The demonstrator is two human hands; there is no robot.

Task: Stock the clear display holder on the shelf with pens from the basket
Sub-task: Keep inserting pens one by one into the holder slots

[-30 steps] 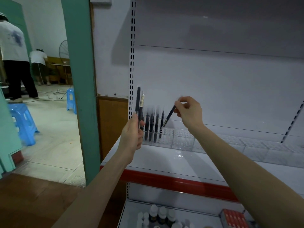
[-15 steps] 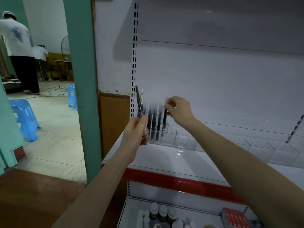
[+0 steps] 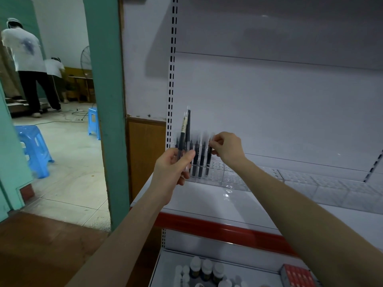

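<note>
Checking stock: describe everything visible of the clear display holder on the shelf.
The clear display holder looks like transparent plastic, a low tray of small cells, lying flat along the back of the shelf. Its left end holds a row of dark pens standing upright; the cells to the right look unfilled. The right hand pinches the rightmost pen in it. The left hand, gripping two spare pens, hides part of its left end.

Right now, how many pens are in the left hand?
2. Both stick up out of the left hand, side by side: a labelled pen on the left, a dark pen just right of it. The fingers could hide another.
</note>
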